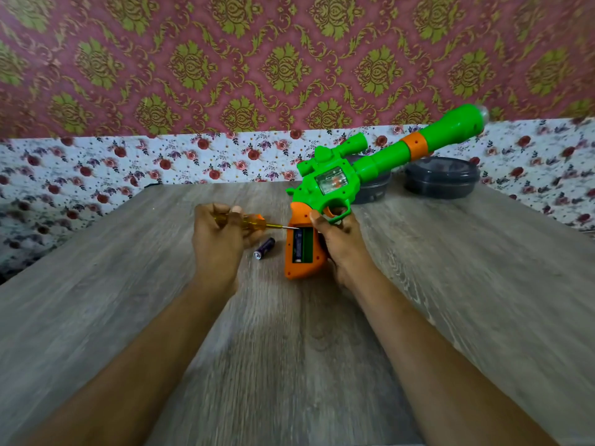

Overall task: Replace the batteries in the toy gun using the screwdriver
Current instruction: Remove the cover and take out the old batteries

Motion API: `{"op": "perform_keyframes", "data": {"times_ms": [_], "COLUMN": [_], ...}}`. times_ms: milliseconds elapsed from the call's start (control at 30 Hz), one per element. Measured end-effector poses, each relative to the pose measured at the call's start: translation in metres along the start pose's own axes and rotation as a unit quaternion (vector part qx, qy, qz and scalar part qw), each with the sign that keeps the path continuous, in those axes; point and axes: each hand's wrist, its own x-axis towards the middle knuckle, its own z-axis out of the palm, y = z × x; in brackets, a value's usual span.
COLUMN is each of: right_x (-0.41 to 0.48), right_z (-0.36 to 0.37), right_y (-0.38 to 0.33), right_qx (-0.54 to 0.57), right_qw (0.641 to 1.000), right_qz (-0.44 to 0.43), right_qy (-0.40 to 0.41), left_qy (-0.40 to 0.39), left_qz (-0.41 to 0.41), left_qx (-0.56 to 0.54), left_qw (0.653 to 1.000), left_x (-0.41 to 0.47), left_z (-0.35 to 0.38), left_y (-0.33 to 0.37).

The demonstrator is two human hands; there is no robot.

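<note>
Room: maroon wall w/ gold-green damask print (pixel 225 59), white floral cloth band under it, grey wood-grain table (pixel 128 317) in front.
Task thing: green plastic toy gun w/ orange grip (pixel 335 181), held over the table's far middle, barrel up and to the right, grip butt down near or on the tabletop.
Compartment: open battery compartment (pixel 304 252) in the grip faces the camera; one dark purple cell (pixel 298 244) sits in the left slot, right slot shows bare green. No cover in view.
Loose cell: purple cylindrical battery (pixel 264 248) lies on the table btwn the left hand and the grip, just beside both.
Left hand (pixel 215 239): fingers curled round the yellow see-through-handled screwdriver (pixel 254 222), thumb on top; metal tip at the compartment's top edge.
Right hand (pixel 341 239): thumb pressed on the grip beside the compartment; other fingers go behind the grip, so can't tell exactly how they lie.
Behind: two dark round lidded containers (pixel 441 178), near the barrel.
Stage (my read): one cell out, 2nd being levered out.
Risks: tip could slip off the cell end and jab the right thumb, v. close by; prying hard could bend the spring contact or gouge the plastic; a popped cell could roll, as could the loose one if nudged; old and new cells could get mixed up, or go in w/ wrong polarity.
</note>
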Motion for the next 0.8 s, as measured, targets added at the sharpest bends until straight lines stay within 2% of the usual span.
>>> {"op": "perform_keyframes", "data": {"times_ms": [100,200,267,333,467,600,700,800], "right_x": [0.001,0.002,0.002,0.001,-0.001,-0.002,-0.001,-0.003], "right_z": [0.001,-0.002,-0.003,-0.002,-0.001,0.0,0.0,0.0], "right_y": [-0.001,-0.001,-0.001,-0.001,-0.005,-0.006,-0.004,-0.004], "right_qx": [0.025,0.037,0.033,0.03,0.017,0.005,-0.016,-0.029], "right_qw": [1.0,0.999,0.998,0.998,0.998,1.0,0.999,0.999], "right_qz": [-0.007,-0.016,-0.021,-0.027,-0.028,-0.022,-0.012,-0.011], "right_qy": [-0.004,-0.025,-0.039,-0.047,-0.046,-0.021,-0.028,-0.034], "left_qy": [-0.039,-0.09,-0.09,-0.082,-0.049,0.011,0.025,0.034], "left_qz": [0.144,0.293,0.33,0.331,0.255,0.104,-0.017,-0.104], "left_qx": [0.12,0.238,0.266,0.259,0.206,0.098,0.01,-0.061], "left_qw": [0.981,0.922,0.901,0.903,0.944,0.99,0.999,0.992], "left_x": [-0.005,-0.012,-0.014,-0.014,-0.013,-0.002,0.007,0.009], "left_z": [-0.001,0.0,-0.001,-0.002,0.002,-0.001,-0.007,-0.009], "left_y": [0.008,0.013,0.014,0.016,0.016,0.007,-0.002,-0.006]}}
